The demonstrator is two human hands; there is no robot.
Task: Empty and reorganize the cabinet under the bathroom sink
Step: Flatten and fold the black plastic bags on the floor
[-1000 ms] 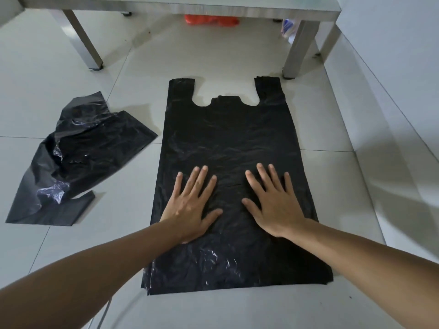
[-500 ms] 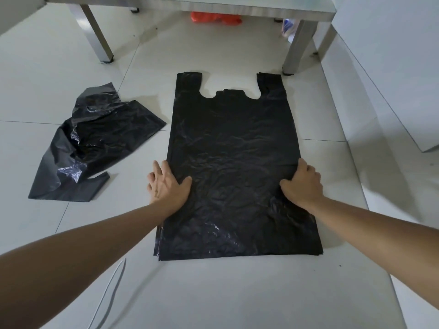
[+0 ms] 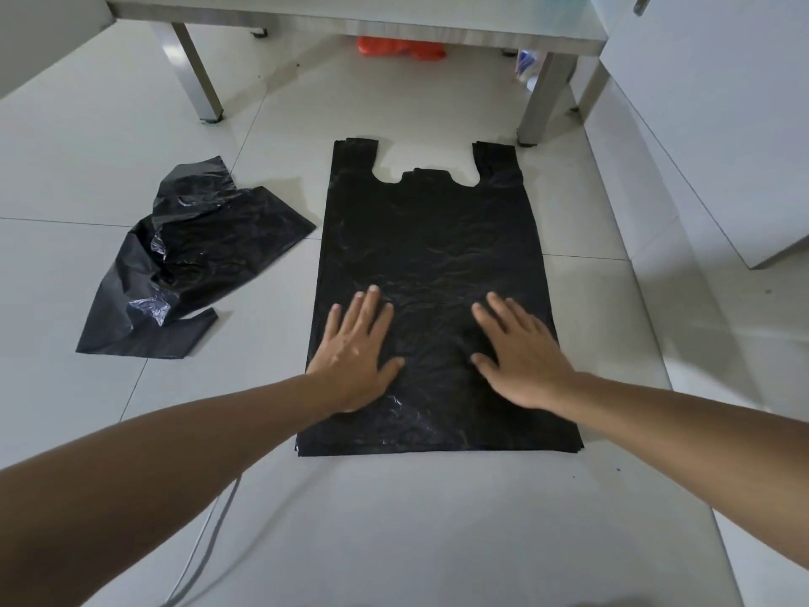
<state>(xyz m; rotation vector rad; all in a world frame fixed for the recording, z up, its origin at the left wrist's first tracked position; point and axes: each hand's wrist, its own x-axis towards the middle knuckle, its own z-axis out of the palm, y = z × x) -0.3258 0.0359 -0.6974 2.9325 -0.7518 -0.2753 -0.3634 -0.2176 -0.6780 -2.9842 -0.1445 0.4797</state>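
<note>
Black plastic fills the middle of the pale tiled floor (image 3: 131, 81): a flat bag (image 3: 431, 238) lying handles-away, its bottom edge nearest the camera. Both hands press palm-down on its lower half, the left hand (image 3: 354, 357) near the bag's left edge, the right hand (image 3: 521, 357) toward its right, fingers straight and spread, gripping nothing. At about 10 o'clock from the hands lies a second bag (image 3: 188, 256), crumpled (glossy where it creases), apart from the first. At 12 o'clock, past the handles, stands a metal-legged counter (image 3: 350, 24) with something orange (image 3: 400, 48) on the floor under it.
</note>
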